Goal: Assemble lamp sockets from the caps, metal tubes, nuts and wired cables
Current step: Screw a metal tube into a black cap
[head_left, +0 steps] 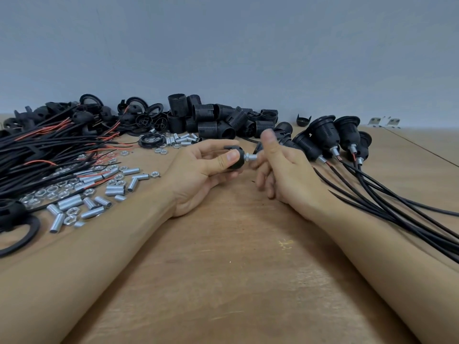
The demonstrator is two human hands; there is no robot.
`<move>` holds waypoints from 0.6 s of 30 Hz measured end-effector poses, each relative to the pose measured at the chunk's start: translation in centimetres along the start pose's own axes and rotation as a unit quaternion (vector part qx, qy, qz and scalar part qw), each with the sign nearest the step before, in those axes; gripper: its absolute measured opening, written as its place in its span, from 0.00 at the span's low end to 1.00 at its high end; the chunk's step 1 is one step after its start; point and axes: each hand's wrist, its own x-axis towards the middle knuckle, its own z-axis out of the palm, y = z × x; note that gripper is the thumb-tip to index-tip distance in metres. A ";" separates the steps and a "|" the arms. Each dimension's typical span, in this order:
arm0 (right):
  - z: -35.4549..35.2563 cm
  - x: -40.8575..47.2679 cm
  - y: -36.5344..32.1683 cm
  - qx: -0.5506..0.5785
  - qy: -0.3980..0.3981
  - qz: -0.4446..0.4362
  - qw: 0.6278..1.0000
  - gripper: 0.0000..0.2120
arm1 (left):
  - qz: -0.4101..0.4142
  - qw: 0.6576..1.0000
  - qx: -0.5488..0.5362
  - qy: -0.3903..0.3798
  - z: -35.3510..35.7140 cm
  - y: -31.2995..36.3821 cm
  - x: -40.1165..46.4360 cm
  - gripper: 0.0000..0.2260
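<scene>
- While the left hand [198, 167] grips a round black plastic cap [234, 158] above the tan wooden table [223, 256], the right hand [280, 170] pinches its threaded silver metal tube [251, 157].
- Plain blue-grey wall [223, 45] behind; loose nuts [57, 192] lie left.

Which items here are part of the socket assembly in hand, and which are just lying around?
In hand:
- black cap, gripped by left hand
- metal tube with nut, sticking out of the cap, at the right hand fingers

Lying about:
- loose tubes and nuts
- wired cables
- threaded socket bodies
- finished sockets
- metal brackets
</scene>
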 end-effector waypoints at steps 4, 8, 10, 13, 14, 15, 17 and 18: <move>-0.1 0.0 0.3 -0.004 -0.007 -0.009 1.000 0.27 | -0.001 1.000 0.002 -0.005 0.0 0.0 0.0 0.17; -0.1 -0.1 0.1 -0.016 -0.006 -0.012 1.000 0.24 | -0.002 1.000 0.001 0.000 -0.1 0.0 0.0 0.16; 0.0 -0.1 0.2 -0.018 -0.011 -0.015 1.000 0.23 | -0.003 1.000 0.005 -0.003 0.0 0.0 0.0 0.16; -0.2 0.0 0.0 0.017 -0.002 0.018 1.000 0.36 | -0.003 1.000 0.002 0.001 0.1 0.0 0.0 0.16; -0.2 0.0 -0.1 0.011 -0.006 0.012 1.000 0.33 | -0.003 1.000 0.002 0.001 0.0 0.0 0.0 0.16; -0.2 0.0 -0.1 0.000 -0.013 0.000 1.000 0.27 | -0.003 1.000 0.004 0.000 0.0 0.0 -0.1 0.15; -0.1 -0.1 0.1 -0.008 -0.024 -0.007 1.000 0.25 | -0.002 1.000 0.011 -0.006 0.1 0.0 -0.1 0.15; -0.2 -0.2 0.2 -0.003 -0.023 0.002 1.000 0.31 | -0.002 1.000 0.011 -0.007 0.1 0.0 -0.1 0.15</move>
